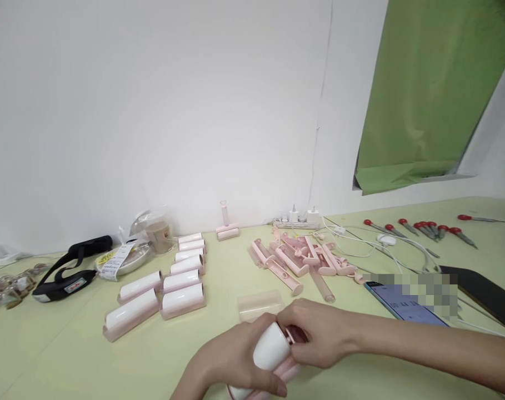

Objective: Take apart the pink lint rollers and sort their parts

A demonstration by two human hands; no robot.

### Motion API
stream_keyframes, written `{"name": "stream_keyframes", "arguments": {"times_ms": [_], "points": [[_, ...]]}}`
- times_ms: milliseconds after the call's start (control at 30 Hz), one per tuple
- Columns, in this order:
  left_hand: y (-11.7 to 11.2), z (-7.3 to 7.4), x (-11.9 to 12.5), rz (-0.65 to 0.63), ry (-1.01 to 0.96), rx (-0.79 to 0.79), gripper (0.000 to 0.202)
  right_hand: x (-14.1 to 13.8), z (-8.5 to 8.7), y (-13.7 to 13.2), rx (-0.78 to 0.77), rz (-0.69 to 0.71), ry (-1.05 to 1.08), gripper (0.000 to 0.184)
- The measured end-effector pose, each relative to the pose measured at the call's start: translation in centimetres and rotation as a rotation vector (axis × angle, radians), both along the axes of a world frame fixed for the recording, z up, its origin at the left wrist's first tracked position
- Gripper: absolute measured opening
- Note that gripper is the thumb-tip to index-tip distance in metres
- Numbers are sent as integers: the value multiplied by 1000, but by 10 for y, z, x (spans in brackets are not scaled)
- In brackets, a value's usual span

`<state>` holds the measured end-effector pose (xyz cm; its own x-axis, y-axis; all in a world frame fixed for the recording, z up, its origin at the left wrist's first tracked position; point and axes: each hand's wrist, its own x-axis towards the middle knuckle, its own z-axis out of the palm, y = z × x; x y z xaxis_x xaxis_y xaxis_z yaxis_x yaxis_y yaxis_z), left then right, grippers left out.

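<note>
At the table's front edge, my left hand (229,353) is wrapped around a white lint roll (272,349) with a pink plastic part (289,371) alongside it. The fingers of my right hand (319,333) are pinched at the roll's right end, on the end of the pink part; my fingers partly hide the contact. Just beyond my hands lies a clear curved cover (258,304). Further back is a heap of pink roller frames and handles (302,255). White rolls in clear pinkish covers (183,300) lie in rows to the left.
A lint roller (227,222) rests by the wall near a power strip (296,222). Rightward are a phone (402,304), white cables (385,255), a dark flat object (481,294) and several red-tipped tools (431,229). A black strap (73,272) and bagged cup (158,233) lie left.
</note>
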<state>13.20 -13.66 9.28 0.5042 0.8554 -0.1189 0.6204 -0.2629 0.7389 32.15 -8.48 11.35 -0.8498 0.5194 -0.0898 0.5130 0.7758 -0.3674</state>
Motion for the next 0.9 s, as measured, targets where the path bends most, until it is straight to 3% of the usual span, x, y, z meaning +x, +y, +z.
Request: {"name": "stream_keyframes", "arguments": {"times_ms": [100,167,300,367,467,567,633,733,900], "points": [[2,-4,-5,109,-109,64,63,9,4,9,-69,-167,43,22],[5,-9,-3,233,-230,137,60,12,-3,10,-233,-232,194,38],[17,-19,15,498,-538,276,60,-6,-37,-1,-669,-179,674,65],[26,-23,20,557,-661,305,71,-18,-50,-3,-755,-187,870,66],[35,-31,8,491,-690,352,94,-22,-51,6,-634,-264,962,53],[36,-47,-17,412,-460,278,105,-11,-37,26,-367,-350,845,49],[32,-61,-29,423,-341,142,97,-3,-27,35,-230,-328,709,47],[28,-78,-33,425,-341,53,67,0,-19,37,-94,-188,488,40],[26,-83,-33,362,-387,71,57,-3,-14,25,41,-118,272,33]]}}
